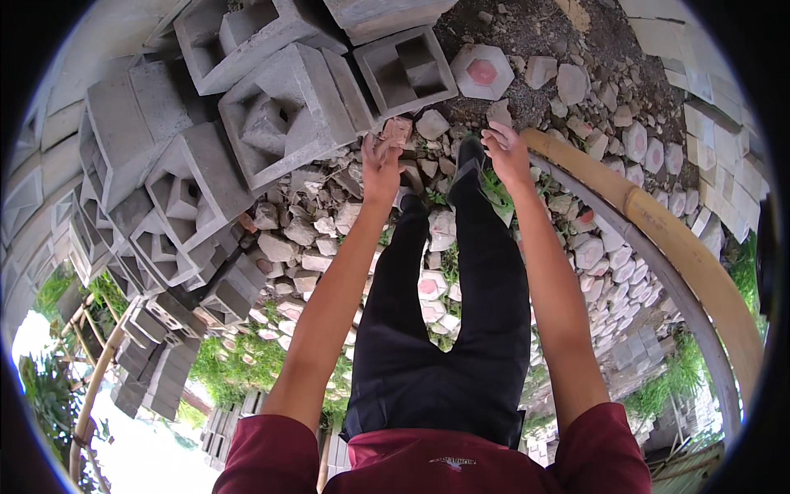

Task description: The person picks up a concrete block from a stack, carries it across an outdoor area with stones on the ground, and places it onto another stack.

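Both my arms reach down in front of me over a heap of broken paving pieces. My left hand (379,161) has its fingers apart, the fingertips right beside a small pinkish broken piece (397,130); whether they touch it I cannot tell. My right hand (505,151) is spread and holds nothing, just below a grey stone chunk (499,112). My legs in black trousers (461,313) stand between the arms, with one dark shoe (470,153) on the rubble.
Stacked grey hollow concrete blocks (280,115) fill the left and top. A hexagonal paver with a pink face (481,72) lies ahead on dark soil. A thick bamboo pole (666,235) curves down the right. Loose pavers (609,255) cover the ground.
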Motion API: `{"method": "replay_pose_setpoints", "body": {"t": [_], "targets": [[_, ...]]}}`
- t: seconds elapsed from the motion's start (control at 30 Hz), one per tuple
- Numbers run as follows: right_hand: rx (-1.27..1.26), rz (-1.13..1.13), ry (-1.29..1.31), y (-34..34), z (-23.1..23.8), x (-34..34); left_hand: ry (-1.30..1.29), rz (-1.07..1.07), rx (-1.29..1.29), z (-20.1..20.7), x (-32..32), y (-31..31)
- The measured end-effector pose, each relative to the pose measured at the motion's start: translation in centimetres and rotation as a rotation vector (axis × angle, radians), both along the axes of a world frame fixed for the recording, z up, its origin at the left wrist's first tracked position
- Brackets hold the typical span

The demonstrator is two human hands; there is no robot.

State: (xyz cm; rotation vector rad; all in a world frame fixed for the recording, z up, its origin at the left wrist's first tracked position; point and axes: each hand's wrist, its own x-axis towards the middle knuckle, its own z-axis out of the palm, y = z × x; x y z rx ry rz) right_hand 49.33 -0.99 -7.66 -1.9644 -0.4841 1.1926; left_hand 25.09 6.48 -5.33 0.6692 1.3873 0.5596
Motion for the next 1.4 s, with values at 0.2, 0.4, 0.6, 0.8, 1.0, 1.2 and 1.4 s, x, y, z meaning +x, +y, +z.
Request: {"method": "replay_pose_setpoints", "body": {"t": [0.2,0.4,0.6,0.8,1.0,1.2,1.4], "targets": [[0.038,-0.328,0.249,-11.6,7.1,-3.9,0.166,-0.012,-0.113,-0.3,-1.0,-3.7],[-0.097,-0.425,0.15,-24.9,9.4,-4.8,-0.036,-0.341,-0.059,4.2,-1.1,-10.1],[0.023,-0.27,-0.011,-29.4,10.8,-6.7,-0.068,-0.597,0.275,8.7,-3.2,-14.5],[0.203,-0.33,-0.096,-32.1,15.4,-11.1,-0.056,-0.619,0.32,14.5,-5.8,-19.9],[0.204,-0.326,-0.158,-35.2,23.8,-14.9,-0.096,-0.555,0.269,22.1,-7.8,-23.2],[0.178,-0.3,-0.253,-32.7,29.7,-13.9,-0.135,-0.638,0.417,27.6,-6.7,-21.1],[0.394,-0.41,-0.275,-23.6,34.1,-10.5,-0.236,-0.805,0.578,32.6,-2.6,-13.1]]}}
